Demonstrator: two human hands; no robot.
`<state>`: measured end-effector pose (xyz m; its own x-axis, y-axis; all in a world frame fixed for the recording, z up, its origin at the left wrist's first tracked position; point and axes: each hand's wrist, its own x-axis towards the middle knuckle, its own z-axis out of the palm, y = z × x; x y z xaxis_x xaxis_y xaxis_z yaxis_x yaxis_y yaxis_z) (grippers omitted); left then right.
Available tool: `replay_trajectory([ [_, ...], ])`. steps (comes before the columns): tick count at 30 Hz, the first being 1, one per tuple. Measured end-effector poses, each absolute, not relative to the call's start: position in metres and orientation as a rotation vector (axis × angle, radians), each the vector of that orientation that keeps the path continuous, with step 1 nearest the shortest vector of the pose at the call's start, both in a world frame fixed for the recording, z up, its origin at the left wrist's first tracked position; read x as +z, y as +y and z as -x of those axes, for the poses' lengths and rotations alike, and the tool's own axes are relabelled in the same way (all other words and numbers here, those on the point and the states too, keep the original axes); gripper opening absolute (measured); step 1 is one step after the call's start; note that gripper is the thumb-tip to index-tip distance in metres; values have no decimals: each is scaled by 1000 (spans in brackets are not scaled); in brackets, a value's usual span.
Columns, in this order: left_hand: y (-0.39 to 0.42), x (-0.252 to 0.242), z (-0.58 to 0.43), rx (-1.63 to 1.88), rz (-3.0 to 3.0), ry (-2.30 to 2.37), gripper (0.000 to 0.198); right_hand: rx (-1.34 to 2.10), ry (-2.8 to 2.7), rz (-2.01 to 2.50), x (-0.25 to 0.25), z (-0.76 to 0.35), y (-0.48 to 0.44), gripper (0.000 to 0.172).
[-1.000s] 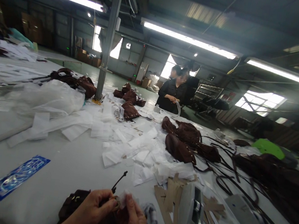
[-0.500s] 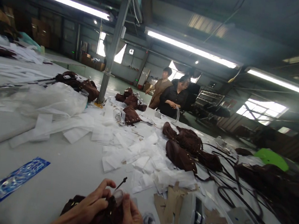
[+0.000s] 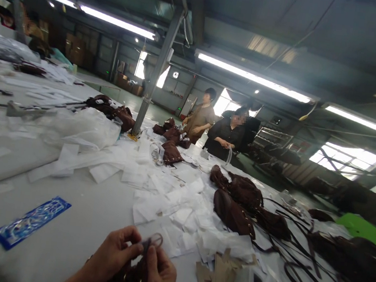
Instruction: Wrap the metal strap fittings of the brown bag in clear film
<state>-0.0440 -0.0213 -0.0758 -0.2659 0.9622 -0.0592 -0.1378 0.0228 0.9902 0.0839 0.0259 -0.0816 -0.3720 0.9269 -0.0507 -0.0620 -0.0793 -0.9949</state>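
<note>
At the bottom edge, my left hand (image 3: 110,256) and my right hand (image 3: 159,273) are closed together on a dark brown bag (image 3: 130,277) lying on the white table (image 3: 90,220). Between thumbs and fingertips they pinch a small metal ring with a strap end (image 3: 152,241) at the top of the bag. Most of the bag is hidden under my hands and by the frame's lower edge.
A blue printed packet (image 3: 31,222) lies to the left. White paper scraps (image 3: 171,198) cover the table's middle, and cardboard strips (image 3: 223,276) lie to the right. Brown bags (image 3: 238,201) and black straps (image 3: 297,253) spread right. Two people (image 3: 216,128) stand at the far end by a steel post (image 3: 155,74).
The view has swung left and up. The thin black strap end that stuck up above my fingers now curls as a small loop between them. A second person stands beside the first.
</note>
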Motion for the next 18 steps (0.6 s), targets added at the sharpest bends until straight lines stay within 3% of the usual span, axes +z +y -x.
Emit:
replay_trajectory([
  [4,-13,-57,51,1513,-1115,1396,22,1488,-1465,995,-58,-73,39,48],
  [10,-5,-41,73,1582,-1195,1131,18,1423,-1545,891,-26,-53,59,38],
  [15,-5,-53,80,1706,-1111,1080,18,1474,-1637,801,-37,-34,64,34],
  [18,-8,-58,82,1747,-1044,968,27,1544,-1627,756,-49,-24,65,36],
])
